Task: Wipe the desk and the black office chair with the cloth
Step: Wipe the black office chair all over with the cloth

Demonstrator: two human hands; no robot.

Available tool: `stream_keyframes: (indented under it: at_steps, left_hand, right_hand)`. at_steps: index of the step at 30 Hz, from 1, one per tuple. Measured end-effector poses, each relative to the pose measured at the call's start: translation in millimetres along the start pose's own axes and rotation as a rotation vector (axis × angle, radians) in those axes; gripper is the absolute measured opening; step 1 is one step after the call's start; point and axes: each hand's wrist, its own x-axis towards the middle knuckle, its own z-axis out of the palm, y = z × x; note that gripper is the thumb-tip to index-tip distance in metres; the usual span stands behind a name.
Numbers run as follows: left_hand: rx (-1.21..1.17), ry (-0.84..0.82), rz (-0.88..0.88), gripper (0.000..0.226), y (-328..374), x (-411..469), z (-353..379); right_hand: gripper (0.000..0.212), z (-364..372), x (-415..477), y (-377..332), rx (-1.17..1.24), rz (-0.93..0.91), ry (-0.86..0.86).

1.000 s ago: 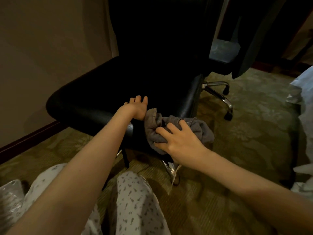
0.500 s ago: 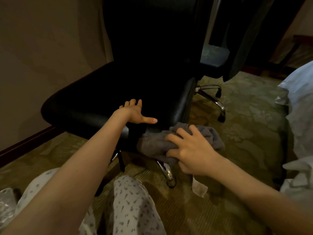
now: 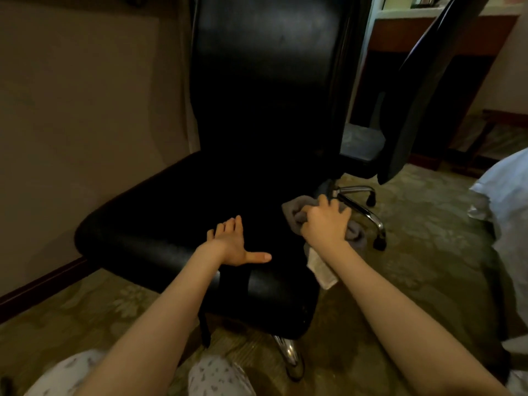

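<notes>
Head view: wiping the black office chair now, down at the right edge of its seat, close to the back corner. Holding the grey cloth bunched up in the right hand, with fingers curled round it and a pale end hanging down under the wrist. Seems to be rubbing it on the side of the seat, just above the shiny legs. Resting the left hand flat on the front part of the seat, fingers straight and close together, thumb poking out to the side. Probably keeping the chair from rolling or turning that way. Looks partway through the chair step; can't tell about the desk, not plainly in sight here. Next, most likely: sliding the cloth along the seat edge or up onto the tall back. Needs a firm push, a good grip on the bunch, and a steady left hand on the seat.
</notes>
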Motion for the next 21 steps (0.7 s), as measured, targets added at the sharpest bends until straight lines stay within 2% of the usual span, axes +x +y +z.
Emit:
stream_keyframes:
  at_steps: [2, 4, 7, 10, 17, 21]
  left_hand:
    - [-0.046, -0.005, 0.013, 0.115, 0.0, -0.5, -2.5]
    - [-0.053, 0.003, -0.007, 0.121, 0.2, 2.8, -1.3]
    - [-0.049, 0.04, -0.034, 0.123, -1.3, 7.7, 3.7]
    - [-0.007, 0.143, -0.027, 0.116, -3.9, 9.5, 13.5]
    - [0.018, 0.057, -0.018, 0.117, -3.2, 5.8, 5.7]
    - [0.03, 0.039, 0.004, 0.115, -5.8, 0.8, 3.8]
  right_hand:
    - [0.036, -2.2, 13.6, 4.4, 0.101, 0.082, -0.01]
    - [0.037, -6.3, 19.5, -14.5, 0.184, 0.088, 0.044]
    - [0.041, -11.3, 22.5, -72.2, 0.189, -0.058, 0.02]
    - [0.037, 4.1, 25.1, -105.9, 0.144, -0.208, -0.056]
    - [0.04, 4.3, 56.8, -33.2, 0.187, -0.013, -0.182]
    - [0.034, 7.9, 66.2, 1.4, 0.148, 0.11, -0.192]
